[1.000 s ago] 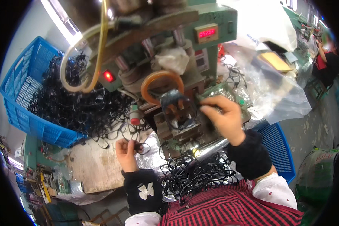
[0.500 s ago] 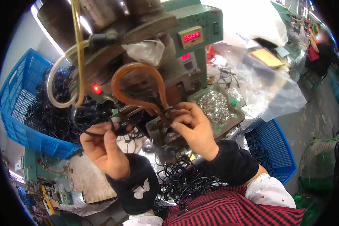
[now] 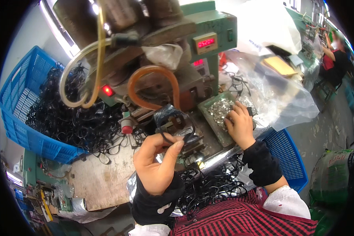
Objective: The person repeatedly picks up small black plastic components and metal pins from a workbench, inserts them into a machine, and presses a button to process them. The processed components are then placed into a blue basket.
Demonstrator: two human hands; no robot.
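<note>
My left hand [image 3: 159, 159] is closed, thumb against fingers, on a black eyeglass frame [image 3: 189, 137]. The frame is held up in front of the machine's work area, under a curved orange tube [image 3: 133, 88]. Off to the right, my right hand [image 3: 242, 125] reaches over a green tray [image 3: 220, 135] of small shiny metal parts [image 3: 217, 112]. Its fingers are apart at the parts, and I see nothing held between them. The green machine [image 3: 208, 27] with red displays stands just behind. Below my hands lies a heap of black eyeglass frames [image 3: 208, 185].
A blue crate [image 3: 39, 137] full of black frames stands at the left, beside a worn wooden tabletop [image 3: 94, 181]. Another blue crate [image 3: 291, 157] is at the lower right. Clear plastic sheeting [image 3: 291, 106] drapes past the tray. Farther off, another person [image 3: 334, 59] sits.
My right hand has left the machine's work area and moved right to the metal parts. My left hand has moved right, bringing the eyeglass frame in front of the machine. The view has shifted slightly.
</note>
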